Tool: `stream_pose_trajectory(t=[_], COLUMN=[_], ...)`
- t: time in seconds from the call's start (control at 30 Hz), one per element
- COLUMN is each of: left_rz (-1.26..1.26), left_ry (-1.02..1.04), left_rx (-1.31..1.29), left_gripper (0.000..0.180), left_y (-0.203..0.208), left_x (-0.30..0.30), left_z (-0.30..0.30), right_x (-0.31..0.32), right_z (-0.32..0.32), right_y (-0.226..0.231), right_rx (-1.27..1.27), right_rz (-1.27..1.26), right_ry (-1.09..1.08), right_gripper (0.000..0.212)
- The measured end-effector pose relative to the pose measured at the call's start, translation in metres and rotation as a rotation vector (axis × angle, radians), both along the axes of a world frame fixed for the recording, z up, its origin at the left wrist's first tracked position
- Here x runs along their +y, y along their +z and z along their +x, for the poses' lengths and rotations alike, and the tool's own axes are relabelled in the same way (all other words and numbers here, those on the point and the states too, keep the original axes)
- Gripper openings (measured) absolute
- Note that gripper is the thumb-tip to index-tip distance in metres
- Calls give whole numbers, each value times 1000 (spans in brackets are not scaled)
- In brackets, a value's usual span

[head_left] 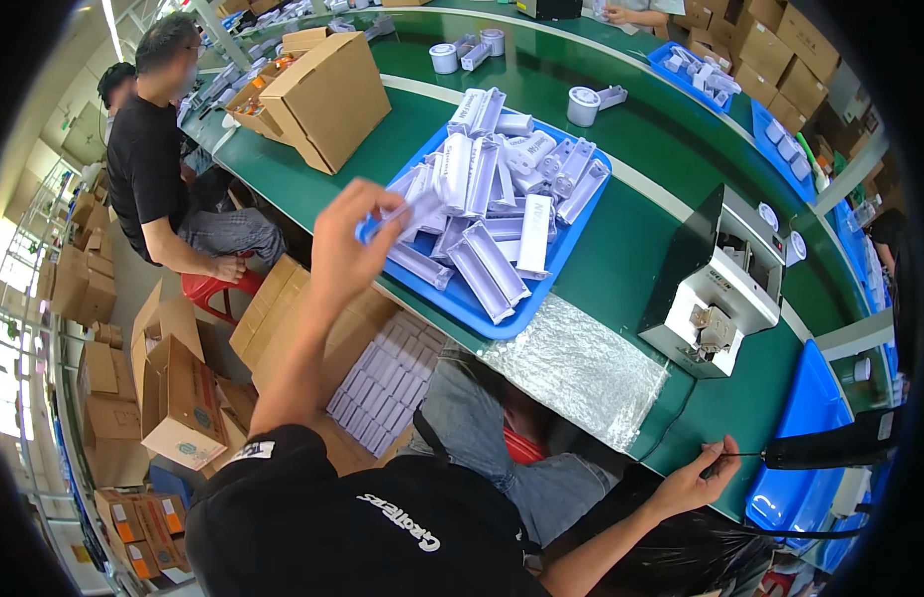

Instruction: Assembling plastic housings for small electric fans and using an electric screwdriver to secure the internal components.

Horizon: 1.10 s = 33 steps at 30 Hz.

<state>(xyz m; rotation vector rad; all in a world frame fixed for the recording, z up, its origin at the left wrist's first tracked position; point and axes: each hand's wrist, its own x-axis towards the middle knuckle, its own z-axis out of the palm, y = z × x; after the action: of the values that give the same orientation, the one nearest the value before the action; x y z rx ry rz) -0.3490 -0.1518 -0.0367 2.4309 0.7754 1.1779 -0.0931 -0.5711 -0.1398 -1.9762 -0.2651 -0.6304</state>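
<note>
My left hand (347, 239) is raised at the near left corner of a blue tray (497, 326), its fingers closed on a pale plastic housing (419, 211) smeared by motion. Something blue (366, 230) shows at the fingertips; I cannot tell what it is. The tray is heaped with white, trough-shaped plastic housings (487, 271). Far to the right, by the bench's near edge, my right hand (696, 482) pinches the thin bit of a black electric screwdriver (830, 444). Whether a screw sits at the bit's tip is hidden by the fingers.
A black machine with an open front (716, 289) stands right of the tray, near a silvery taped sheet (581, 368). An empty-looking blue bin (802, 438) is at the right. A cardboard box (327, 99) stands far left; a carton of stacked white parts (382, 383) is below. A person (148, 149) sits left.
</note>
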Motion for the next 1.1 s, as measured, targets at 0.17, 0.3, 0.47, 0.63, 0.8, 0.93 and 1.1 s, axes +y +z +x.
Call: stream_pose_trajectory(t=[0.17, 0.3, 0.47, 0.63, 0.8, 0.93, 1.1], left_rz=[-219, -345, -194, -177, -127, -87, 172], left_ry=[-191, -198, -336, -325, -370, -386, -144], left_rx=[-144, 59, 272, 401, 348, 213, 112], left_gripper=[18, 28, 36, 44, 48, 52, 33], left_y=[15, 16, 5, 6, 8, -3, 29], left_x=[118, 170, 194, 173, 169, 176, 143], left_z=[45, 93, 136, 145, 140, 147, 135], right_x=[-1, -6, -3, 0, -1, -4, 7], right_z=[2, 6, 4, -1, 2, 4, -2], right_y=[-2, -10, -7, -1, -3, -9, 6], right_rx=[11, 2, -2, 2, -1, 22, 30], right_rz=[-4, -14, 14, 17, -1, 9, 15], right_ry=[24, 37, 48, 46, 42, 15, 88], right_gripper=[20, 17, 16, 17, 19, 21, 24])
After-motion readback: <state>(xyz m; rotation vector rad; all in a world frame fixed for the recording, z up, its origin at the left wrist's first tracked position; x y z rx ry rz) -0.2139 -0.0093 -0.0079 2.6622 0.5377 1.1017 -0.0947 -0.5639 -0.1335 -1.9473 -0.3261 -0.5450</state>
